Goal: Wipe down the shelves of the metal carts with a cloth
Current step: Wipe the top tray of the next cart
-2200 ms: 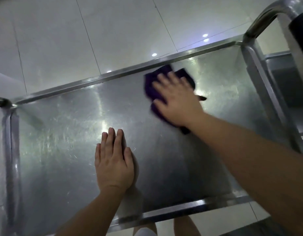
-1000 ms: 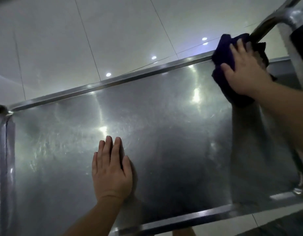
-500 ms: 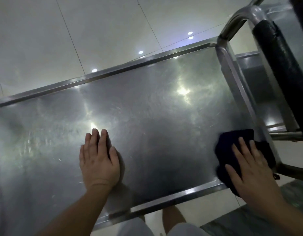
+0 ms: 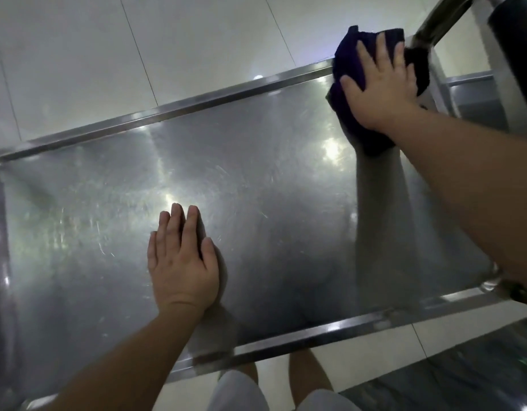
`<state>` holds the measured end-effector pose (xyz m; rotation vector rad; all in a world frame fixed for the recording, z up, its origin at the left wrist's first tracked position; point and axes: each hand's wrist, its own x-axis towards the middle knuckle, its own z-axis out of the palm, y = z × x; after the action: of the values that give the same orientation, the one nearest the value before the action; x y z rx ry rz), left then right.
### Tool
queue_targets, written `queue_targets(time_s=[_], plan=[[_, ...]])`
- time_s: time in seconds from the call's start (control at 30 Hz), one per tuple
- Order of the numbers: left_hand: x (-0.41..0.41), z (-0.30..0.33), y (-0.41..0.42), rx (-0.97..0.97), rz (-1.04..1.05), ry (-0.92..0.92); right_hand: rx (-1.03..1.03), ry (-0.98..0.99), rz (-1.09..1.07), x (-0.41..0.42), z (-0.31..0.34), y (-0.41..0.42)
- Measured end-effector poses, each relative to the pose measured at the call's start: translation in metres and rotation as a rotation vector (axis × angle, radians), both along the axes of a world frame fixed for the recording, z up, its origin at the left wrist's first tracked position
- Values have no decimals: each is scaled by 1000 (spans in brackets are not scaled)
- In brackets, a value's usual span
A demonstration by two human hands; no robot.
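The top shelf of a stainless steel cart [image 4: 271,185] fills the head view, scratched and shiny, with a raised rim all round. My right hand [image 4: 381,90] presses flat on a dark purple cloth [image 4: 345,63] at the shelf's far right corner, fingers spread and straight over it. The cloth overlaps the far rim beside the cart's curved handle post [image 4: 434,25]. My left hand [image 4: 182,262] rests palm down on the bare metal near the front middle, fingers straight and together, holding nothing.
A black-padded handle bar [image 4: 517,54] rises at the far right, with a lower metal shelf [image 4: 478,99] showing beyond it. Pale floor tiles [image 4: 137,54] lie past the far rim. My legs [image 4: 303,381] stand just beneath the near rim.
My right hand has swept the cloth from the near right corner up along the right side to the far right corner. My left hand has stayed flat in place.
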<state>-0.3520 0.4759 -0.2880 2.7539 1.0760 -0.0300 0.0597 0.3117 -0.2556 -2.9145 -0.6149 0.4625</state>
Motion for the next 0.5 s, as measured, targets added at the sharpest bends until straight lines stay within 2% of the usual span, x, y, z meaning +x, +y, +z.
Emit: queue_targets(time_s=[0.1,0.3,0.4,0.5], plan=[[0,2,-1,-21,17,-12,13,-21,151,-74,1,-44],[0,3,-1,-45,19,1,-55,40,291,-287,9,-176],[-2,2,-1,-31,0,18,-87,63,322,-308,9,-187],[-2,1,1,-27,-14,30,-58,36,378,-266,5,-153]])
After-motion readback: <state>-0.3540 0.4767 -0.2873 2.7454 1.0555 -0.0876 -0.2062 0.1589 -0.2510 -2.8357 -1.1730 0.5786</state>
